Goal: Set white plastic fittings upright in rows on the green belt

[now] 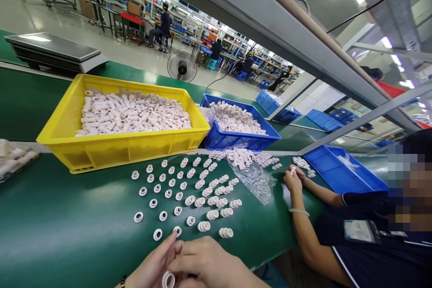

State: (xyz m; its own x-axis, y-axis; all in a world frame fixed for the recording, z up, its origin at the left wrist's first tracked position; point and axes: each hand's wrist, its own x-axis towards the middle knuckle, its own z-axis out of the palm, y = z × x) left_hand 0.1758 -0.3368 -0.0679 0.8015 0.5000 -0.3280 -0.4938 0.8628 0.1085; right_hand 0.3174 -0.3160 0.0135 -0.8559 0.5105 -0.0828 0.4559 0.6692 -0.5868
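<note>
At the bottom edge, my left hand (153,261) and my right hand (211,261) are brought together. Between them is a white plastic pipe fitting (168,280), its round open end facing me. My right fingers curl over toward the left palm, and both hands appear closed around the fitting, partly hiding it. Just beyond my left thumb stands a small flanged white collar (177,231). Rows of similar collars (163,216) spread over the green table (84,216). To their right stand rows of longer ribbed white fittings (204,226), in loose lines.
A yellow bin (135,150) and a blue bin (243,140) hold heaps of white fittings. Clear plastic wrap (258,182) lies by a loose pile. At right, a co-worker's hands (293,180) hold a small white part near another blue bin (340,171). A scale (54,47) stands back left.
</note>
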